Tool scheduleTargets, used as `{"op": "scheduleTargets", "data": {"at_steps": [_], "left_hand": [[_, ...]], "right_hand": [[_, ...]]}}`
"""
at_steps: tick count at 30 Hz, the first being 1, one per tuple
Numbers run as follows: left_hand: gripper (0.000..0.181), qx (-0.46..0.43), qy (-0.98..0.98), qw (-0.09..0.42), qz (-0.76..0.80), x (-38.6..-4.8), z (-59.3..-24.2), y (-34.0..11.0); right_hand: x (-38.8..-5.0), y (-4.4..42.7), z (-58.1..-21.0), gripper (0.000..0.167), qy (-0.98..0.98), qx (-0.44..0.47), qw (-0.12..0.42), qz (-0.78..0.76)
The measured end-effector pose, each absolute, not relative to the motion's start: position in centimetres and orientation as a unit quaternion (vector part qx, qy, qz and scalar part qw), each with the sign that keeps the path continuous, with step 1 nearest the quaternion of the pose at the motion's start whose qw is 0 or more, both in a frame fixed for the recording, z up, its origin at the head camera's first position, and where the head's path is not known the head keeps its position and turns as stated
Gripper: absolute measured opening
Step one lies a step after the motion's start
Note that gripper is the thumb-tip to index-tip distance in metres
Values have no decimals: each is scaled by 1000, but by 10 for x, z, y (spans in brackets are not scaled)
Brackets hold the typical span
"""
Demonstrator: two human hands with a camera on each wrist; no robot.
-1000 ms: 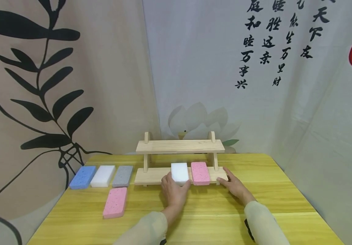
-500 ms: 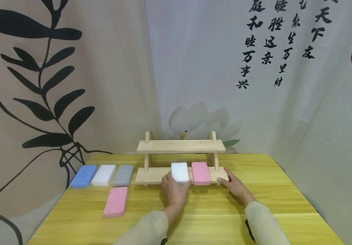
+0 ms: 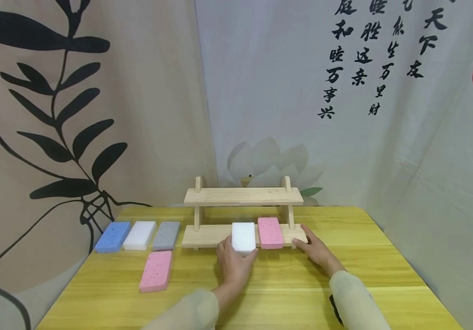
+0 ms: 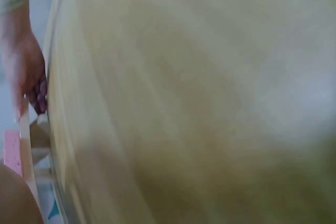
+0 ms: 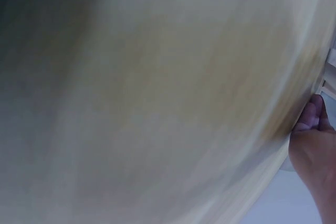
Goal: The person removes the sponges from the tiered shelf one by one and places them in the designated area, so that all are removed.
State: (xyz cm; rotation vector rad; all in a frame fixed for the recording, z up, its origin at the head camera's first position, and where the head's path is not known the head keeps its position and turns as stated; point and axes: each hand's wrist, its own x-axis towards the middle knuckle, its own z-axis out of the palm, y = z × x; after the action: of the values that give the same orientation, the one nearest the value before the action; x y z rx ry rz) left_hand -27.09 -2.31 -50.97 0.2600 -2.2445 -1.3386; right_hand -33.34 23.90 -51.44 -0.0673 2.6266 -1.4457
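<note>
In the head view, my left hand (image 3: 234,266) grips a white sponge (image 3: 243,238) between thumb and fingers at the front edge of the lower shelf. My right hand (image 3: 318,252) holds the right end of that lower board, part of a two-tier wooden shelf (image 3: 207,236). Between the hands, a pink sponge (image 3: 270,233) leans on the lower tier. The left wrist view catches my right hand (image 4: 26,72) at the board's end and only a blurred bit of my left hand (image 4: 18,200). My right hand (image 5: 312,140) sits at the right wrist view's edge.
Left of the shelf on the wooden table (image 3: 285,293) lie a blue sponge (image 3: 112,237), another white sponge (image 3: 139,235) and a grey sponge (image 3: 165,236). A second pink sponge (image 3: 155,271) lies nearer. The upper tier (image 3: 242,196) spans above; a printed curtain (image 3: 162,114) hangs behind.
My left hand has drawn the white sponge slightly toward me and down, off its earlier spot against the lower tier. My right hand has stayed on the shelf's end.
</note>
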Motion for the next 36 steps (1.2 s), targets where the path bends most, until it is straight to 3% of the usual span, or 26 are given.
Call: {"op": "scheduleTargets", "data": {"at_steps": [23, 36], "left_hand": [[89, 97, -834, 180, -512, -198, -502, -48], [87, 101, -841, 182, -500, -193, -502, -83]], "right_hand": [[-335, 238, -514, 88, 871, -30, 71, -484], [-333, 239, -514, 90, 877, -23, 75, -475]]}}
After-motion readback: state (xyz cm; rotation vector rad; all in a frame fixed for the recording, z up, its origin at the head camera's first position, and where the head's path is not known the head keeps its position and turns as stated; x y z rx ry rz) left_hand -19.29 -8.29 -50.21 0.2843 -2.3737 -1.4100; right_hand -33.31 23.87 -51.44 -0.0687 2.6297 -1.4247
